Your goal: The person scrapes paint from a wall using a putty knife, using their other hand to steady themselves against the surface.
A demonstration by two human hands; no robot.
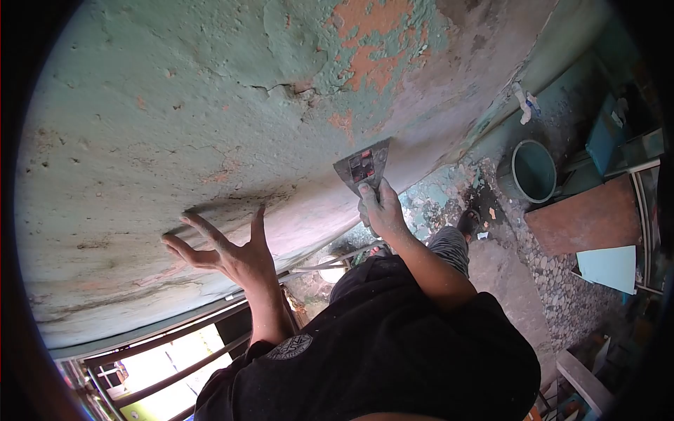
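My right hand [382,210] is closed round the handle of a scraper [363,165], thumb up along the base of its blade. The wide grey blade points at the wall [210,126] and overlaps it in this view; a dark and red label sits in its middle. My left hand [228,245] has its fingers spread, the tips right at the wall's surface, and it holds nothing. Green paint on the wall is cracked and blistered. Orange-red patches [372,35] show where paint has come off.
A grey-green bucket [528,172] stands on the floor at the right, below a tap [525,105]. Near it lie a brown board [586,216] and a pale blue sheet [608,269]. Paint flakes litter the floor by my foot [468,222]. A barred window [168,365] is at lower left.
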